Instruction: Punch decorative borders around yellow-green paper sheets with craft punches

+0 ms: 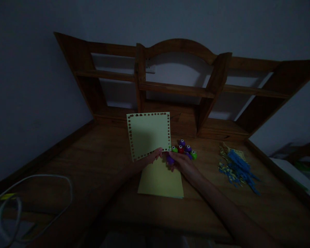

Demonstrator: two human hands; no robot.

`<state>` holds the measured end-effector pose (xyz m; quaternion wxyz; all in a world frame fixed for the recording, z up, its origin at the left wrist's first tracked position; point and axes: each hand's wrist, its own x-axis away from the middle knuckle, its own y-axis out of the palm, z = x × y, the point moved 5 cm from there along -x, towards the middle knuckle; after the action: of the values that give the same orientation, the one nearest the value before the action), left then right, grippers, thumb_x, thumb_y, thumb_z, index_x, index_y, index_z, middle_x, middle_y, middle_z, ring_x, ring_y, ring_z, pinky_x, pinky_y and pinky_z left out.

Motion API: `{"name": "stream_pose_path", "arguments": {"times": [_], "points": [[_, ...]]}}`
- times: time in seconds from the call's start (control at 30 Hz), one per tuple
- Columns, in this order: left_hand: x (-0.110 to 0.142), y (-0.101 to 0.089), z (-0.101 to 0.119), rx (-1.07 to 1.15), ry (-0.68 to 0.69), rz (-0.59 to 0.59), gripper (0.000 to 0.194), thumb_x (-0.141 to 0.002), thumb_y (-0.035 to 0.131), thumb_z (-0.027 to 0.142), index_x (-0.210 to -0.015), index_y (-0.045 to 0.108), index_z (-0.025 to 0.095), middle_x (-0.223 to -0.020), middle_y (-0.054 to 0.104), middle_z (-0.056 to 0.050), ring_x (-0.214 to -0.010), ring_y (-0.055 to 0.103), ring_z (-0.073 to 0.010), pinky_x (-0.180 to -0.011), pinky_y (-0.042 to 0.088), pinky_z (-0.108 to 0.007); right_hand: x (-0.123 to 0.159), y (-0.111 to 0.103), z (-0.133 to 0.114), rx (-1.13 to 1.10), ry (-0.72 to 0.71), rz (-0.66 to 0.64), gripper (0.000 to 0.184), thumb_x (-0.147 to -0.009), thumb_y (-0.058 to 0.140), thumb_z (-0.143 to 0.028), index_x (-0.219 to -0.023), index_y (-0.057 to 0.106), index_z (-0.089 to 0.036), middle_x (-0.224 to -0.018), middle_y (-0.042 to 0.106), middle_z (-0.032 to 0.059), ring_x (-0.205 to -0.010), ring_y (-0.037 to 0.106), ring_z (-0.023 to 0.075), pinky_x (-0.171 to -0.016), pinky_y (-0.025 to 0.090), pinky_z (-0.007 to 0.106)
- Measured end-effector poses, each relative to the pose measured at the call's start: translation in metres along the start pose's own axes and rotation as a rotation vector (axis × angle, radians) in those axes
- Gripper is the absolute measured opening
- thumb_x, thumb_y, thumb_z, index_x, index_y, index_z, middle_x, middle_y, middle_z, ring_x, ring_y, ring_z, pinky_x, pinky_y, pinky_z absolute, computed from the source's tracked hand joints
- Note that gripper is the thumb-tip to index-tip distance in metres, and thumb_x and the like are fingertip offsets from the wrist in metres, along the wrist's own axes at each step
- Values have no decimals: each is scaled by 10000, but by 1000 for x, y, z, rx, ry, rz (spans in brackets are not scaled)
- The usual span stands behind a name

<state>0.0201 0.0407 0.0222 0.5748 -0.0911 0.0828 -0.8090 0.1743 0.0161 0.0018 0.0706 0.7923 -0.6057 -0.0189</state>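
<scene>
A pale yellow sheet of paper [150, 132] with small shapes punched along its edges is held up in front of me. My left hand [154, 156] pinches its bottom edge. In my right hand [182, 162] is a purple craft punch [170, 160], gripped at the sheet's lower right corner; whether the paper is inside its slot is too dark to tell. Below lies a stack of yellow paper [161, 181]. Just beyond my right hand stand several more small punches, among them a red punch [180, 149] and a green punch [193, 155].
Blue and yellow paper scraps [239, 167] lie heaped on the right of the wooden desk [103, 155]. A wooden shelf unit [178, 89] rises at the back. A white cable [46, 175] loops at the lower left. Light is dim.
</scene>
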Motion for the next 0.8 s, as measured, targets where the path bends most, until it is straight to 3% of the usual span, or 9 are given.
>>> {"name": "stream_pose_path", "arguments": {"times": [0.13, 0.27, 0.33, 0.43, 0.6, 0.7, 0.8], "points": [[5, -3, 5, 0, -15, 48, 437, -790, 465, 575, -609, 538, 184, -546, 456, 32, -505, 403, -101, -511, 355, -229, 2, -4, -3, 151, -36, 96, 383, -868, 500, -530, -917, 630, -174, -613, 570, -16, -466, 478, 124, -463, 377, 251], [4, -3, 3, -16, 24, 38, 479, -805, 440, 600, -617, 568, 179, -517, 441, 40, -467, 389, -91, -483, 331, -221, 14, -5, -22, 494, -266, 241, 287, -906, 463, -474, -933, 570, -209, -864, 647, 12, -758, 597, 166, -708, 441, 282], [1, -4, -1, -19, 39, 34, 505, -812, 424, 616, -614, 575, 177, -504, 438, 42, -454, 387, -90, -473, 320, -219, 19, 1, -28, 656, -327, 201, 259, -933, 424, -445, -968, 544, -218, -925, 652, 17, -811, 607, 172, -756, 432, 294], [0, -8, -6, -48, 23, 43, 527, -819, 421, 627, -590, 580, 180, -496, 460, 36, -459, 416, -96, -496, 341, -222, 22, 7, -27, 820, -319, 153, 255, -938, 414, -443, -975, 526, -218, -857, 656, 18, -720, 614, 172, -683, 431, 287], [1, -16, -14, -156, -22, 87, 599, -796, 450, 658, -414, 508, 200, -447, 494, 1, -458, 476, -129, -571, 399, -265, 21, 8, -23, 911, -315, 144, 297, -874, 529, -460, -1056, 515, -225, -927, 674, 29, -762, 641, 185, -647, 443, 275], [-1, -23, -15, -153, 6, 240, 499, -746, 543, 655, -515, 594, 216, -595, 634, -42, -641, 601, -206, -731, 451, -327, 21, 8, -23, 929, -319, 141, 324, -864, 543, -476, -1080, 516, -236, -947, 678, 27, -779, 648, 187, -654, 454, 274], [-5, -33, -15, -117, 76, 404, 420, -720, 597, 637, -677, 653, 223, -728, 679, -58, -825, 627, -250, -862, 434, -366, 20, 8, -22, 947, -313, 146, 380, -853, 549, -507, -1125, 515, -244, -950, 681, 29, -789, 651, 193, -662, 463, 280]]}}
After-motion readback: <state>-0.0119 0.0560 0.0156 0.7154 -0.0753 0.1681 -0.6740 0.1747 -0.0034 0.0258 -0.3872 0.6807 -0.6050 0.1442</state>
